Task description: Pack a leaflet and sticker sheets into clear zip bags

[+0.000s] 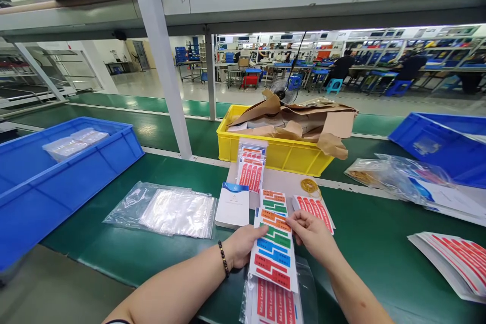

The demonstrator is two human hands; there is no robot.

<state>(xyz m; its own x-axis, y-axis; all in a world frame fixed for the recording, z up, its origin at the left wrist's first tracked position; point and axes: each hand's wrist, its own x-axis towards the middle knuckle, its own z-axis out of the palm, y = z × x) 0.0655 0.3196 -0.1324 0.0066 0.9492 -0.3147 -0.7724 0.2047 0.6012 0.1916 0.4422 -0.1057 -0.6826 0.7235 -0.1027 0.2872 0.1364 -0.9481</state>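
My left hand point(245, 245), a beaded bracelet at its wrist, grips the left edge of a sticker sheet point(272, 255) with orange, green, blue and red shapes, thumb on top. At the sheet's upper right edge, the fingers of my right hand point(309, 235) are pinched together on it. Another coloured sheet point(274, 197) lies just behind. Beneath, near me, are red label sheets point(271, 304) printed "Max Level" and "Min Level", with clear plastic around them. A stack of white booklets point(232, 207) stands left of the sheet; more red label sheets point(315, 210) lie right of it.
Clear plastic bags point(176, 212) lie left. A yellow crate point(273, 154) with brown paper stands behind bagged label sheets point(251, 172) and yellow rubber bands point(309, 186). Blue bins point(94, 169) point(440, 144) flank the green work surface. Another red label stack point(451, 263) lies far right.
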